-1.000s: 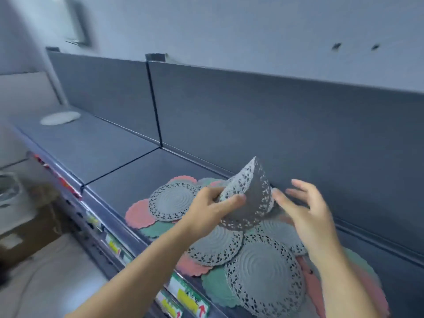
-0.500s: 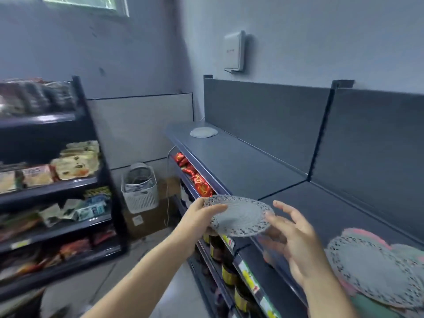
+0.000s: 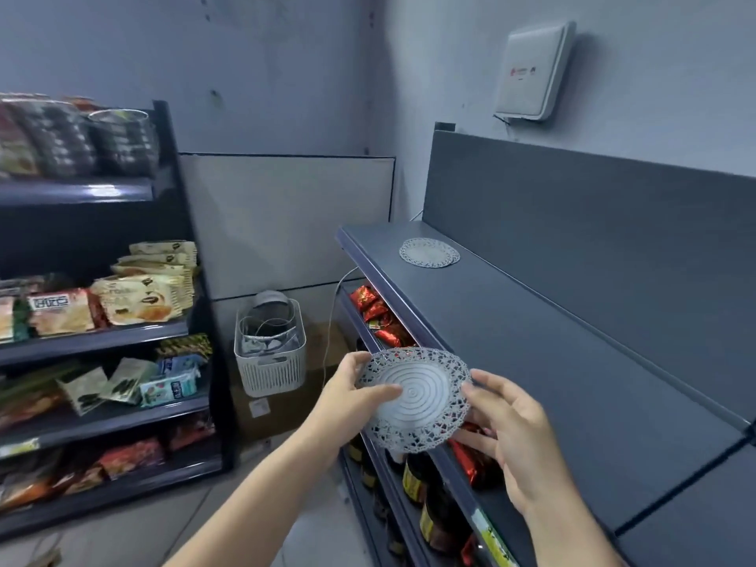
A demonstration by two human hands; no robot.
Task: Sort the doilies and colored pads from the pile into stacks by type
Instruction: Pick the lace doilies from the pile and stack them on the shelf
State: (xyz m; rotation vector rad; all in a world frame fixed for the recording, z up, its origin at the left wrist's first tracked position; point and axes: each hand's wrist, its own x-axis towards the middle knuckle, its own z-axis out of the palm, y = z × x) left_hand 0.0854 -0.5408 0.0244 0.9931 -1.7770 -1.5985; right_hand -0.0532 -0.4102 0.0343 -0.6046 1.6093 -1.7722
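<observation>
A white lace doily (image 3: 417,396) is held flat in the air over the front edge of the dark shelf top (image 3: 572,362). My left hand (image 3: 352,396) pinches its left rim, thumb lying on top. My right hand (image 3: 511,427) holds the doily's right rim, fingers under it. A small stack of white doilies (image 3: 428,252) lies at the far end of the shelf top. The mixed pile is out of view.
A dark back panel (image 3: 593,223) runs along the shelf. Red packets (image 3: 374,311) and bottles (image 3: 417,476) fill the shelves below. A white basket (image 3: 270,354) stands on the floor. A rack of snack packets (image 3: 122,296) is at left.
The view has swung left, away from the pile. Both hands have carried the doily leftwards along the shelf, and it now lies flat between them. The far stack looks closer.
</observation>
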